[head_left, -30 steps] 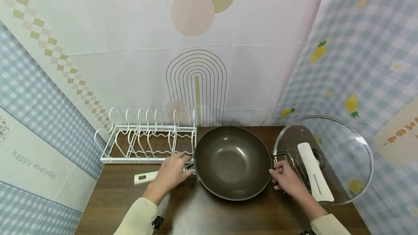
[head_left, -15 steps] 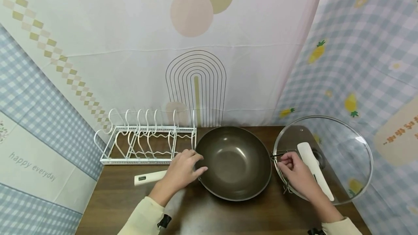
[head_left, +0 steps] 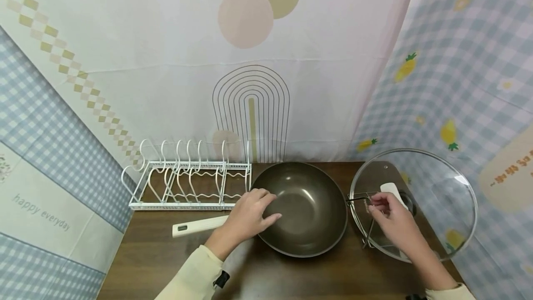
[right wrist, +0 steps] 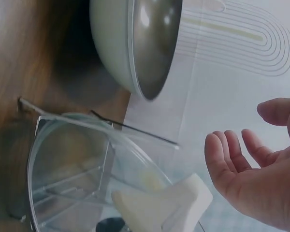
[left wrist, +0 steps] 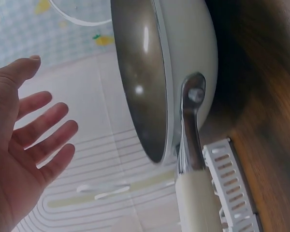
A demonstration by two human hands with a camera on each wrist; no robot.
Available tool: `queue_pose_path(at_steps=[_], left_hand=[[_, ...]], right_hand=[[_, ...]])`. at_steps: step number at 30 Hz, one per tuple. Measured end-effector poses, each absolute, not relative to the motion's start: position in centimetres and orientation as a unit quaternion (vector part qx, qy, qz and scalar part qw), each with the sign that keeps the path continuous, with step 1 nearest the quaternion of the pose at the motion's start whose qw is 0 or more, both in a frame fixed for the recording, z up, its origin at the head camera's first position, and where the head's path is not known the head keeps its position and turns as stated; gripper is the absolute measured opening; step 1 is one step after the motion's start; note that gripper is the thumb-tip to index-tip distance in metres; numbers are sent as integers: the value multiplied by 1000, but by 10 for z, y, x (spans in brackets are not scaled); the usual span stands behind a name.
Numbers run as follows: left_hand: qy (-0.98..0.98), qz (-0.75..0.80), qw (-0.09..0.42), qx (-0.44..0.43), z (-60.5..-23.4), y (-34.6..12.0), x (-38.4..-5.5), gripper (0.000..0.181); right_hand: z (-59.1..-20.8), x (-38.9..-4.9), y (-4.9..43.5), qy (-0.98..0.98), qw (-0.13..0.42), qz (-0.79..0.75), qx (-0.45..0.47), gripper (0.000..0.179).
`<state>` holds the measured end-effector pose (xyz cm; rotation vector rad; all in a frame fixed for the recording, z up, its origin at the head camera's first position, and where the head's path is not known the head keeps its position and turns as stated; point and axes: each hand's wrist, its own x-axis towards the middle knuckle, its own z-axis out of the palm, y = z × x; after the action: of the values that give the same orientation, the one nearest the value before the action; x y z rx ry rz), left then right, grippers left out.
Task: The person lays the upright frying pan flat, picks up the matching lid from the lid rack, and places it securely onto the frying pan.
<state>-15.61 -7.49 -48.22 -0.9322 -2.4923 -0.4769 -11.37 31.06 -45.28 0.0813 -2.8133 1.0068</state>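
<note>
Over the wooden table [head_left: 141,258], my left hand [head_left: 251,215] and right hand [head_left: 394,220] hover empty, fingers relaxed; brushing the lid [head_left: 435,205], at the pan's [head_left: 306,212] three o'clock, could topple it.

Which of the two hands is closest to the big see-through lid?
The right hand: in the head view it partly covers the glass lid. The left hand is by the dark-inside pan instead.
</note>
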Motion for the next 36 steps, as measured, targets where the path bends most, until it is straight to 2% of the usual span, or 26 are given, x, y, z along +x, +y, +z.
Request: queue_pose_path(at_steps=[15,28,36], left_hand=[[-871,-176,234,-395,-481,-42,-163,46],[-879,-178,199,-395,-482,-11,-166,57],[-884,-173,184,-394,-484,3,-164,58]], right_hand=[[-448,-113,349,-932,106,346,28,34],[-445,-110,366,-936,91,340,-4,36],[-446,-104,377,-944,51,324,-30,43]])
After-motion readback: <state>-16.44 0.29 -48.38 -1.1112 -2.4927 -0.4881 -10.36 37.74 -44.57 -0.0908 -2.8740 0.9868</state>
